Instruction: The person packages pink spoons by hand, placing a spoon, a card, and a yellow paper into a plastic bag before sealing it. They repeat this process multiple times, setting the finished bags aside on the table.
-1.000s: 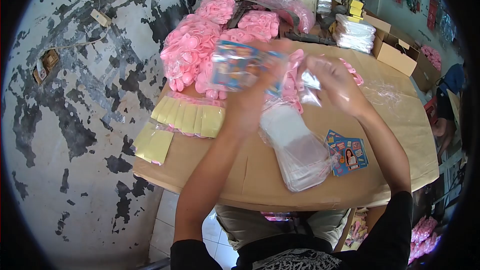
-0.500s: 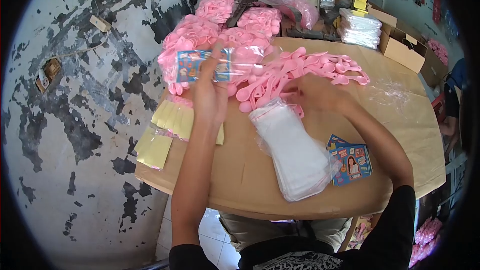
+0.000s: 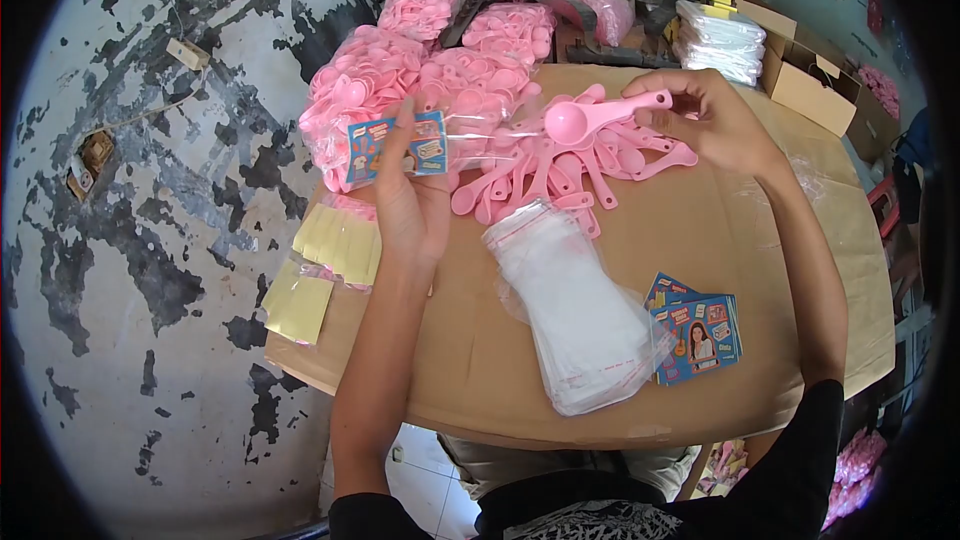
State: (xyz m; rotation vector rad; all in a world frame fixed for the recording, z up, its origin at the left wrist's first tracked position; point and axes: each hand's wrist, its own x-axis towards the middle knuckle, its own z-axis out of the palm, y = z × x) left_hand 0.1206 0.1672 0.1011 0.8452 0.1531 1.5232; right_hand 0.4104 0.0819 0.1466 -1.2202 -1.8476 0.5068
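Observation:
My left hand [image 3: 412, 210] is closed on a clear plastic bag [image 3: 480, 143] with a blue printed card [image 3: 432, 145] inside, thumb across the front. The bag's far end points right. My right hand [image 3: 718, 120] pinches a pink measuring spoon [image 3: 568, 124] by its handle, bowl turned toward the bag and close to its end. Beneath lies a loose pile of pink spoons [image 3: 548, 180]. In front of the pile is a stack of clear bags [image 3: 590, 325], overlapping some blue cards [image 3: 703, 340] on its right.
Large clear bags full of pink spoons [image 3: 365, 80] stand at the back left. Yellow-backed packets [image 3: 300, 305] lie at the table's left edge by a peeling wall [image 3: 180, 240]. An open cardboard box [image 3: 815, 90] and stacked plastic packs [image 3: 718, 45] are at the back right.
My right hand has risen from the spoon pile and moved right and back, now with a pink spoon in it. The left hand with the bag has shifted slightly.

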